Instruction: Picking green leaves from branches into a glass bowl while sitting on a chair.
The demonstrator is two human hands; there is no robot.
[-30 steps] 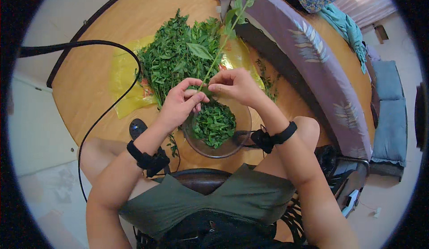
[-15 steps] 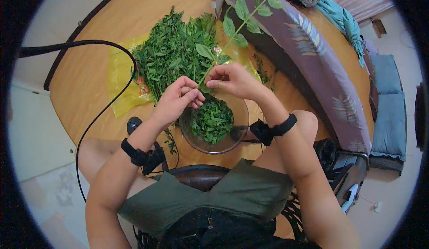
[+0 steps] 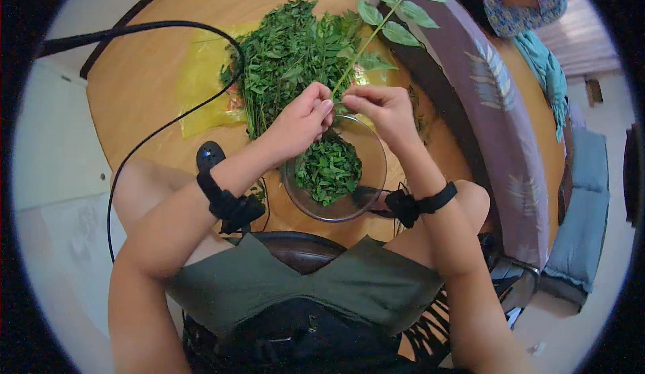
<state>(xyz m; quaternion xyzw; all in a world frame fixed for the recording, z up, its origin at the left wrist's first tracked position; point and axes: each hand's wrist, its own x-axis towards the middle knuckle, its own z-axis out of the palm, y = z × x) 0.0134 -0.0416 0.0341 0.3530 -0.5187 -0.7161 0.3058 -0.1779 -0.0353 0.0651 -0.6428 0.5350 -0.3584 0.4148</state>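
L hand (image 3: 304, 124): fingers curled in, thumb + index pinching the lower end of a leafy stem (image 3: 388, 20). Stem slants up + away to the R from those fingertips, bare near the grip, leaves on its upper part. R hand (image 3: 386, 109): thumb + index tips brought together just R of the stem, close to the L fingertips; can't tell if a bit of leaf is pinched there or nothing.

See-through bowl (image 3: 371, 162) sits below the fingers, body side, w/ loose green leaves (image 3: 329, 172) in it. Big heap of greens (image 3: 289, 62) beyond the L fingers, lying on a yellow plastic bag (image 3: 201, 82). Blk cable (image 3: 80, 41) off to L of the L fingers, purple cover w/ leaf print (image 3: 504, 146) well off to R of the R fingers. Another person in floral garment (image 3: 521, 8), far beyond the R fingers, upper R.
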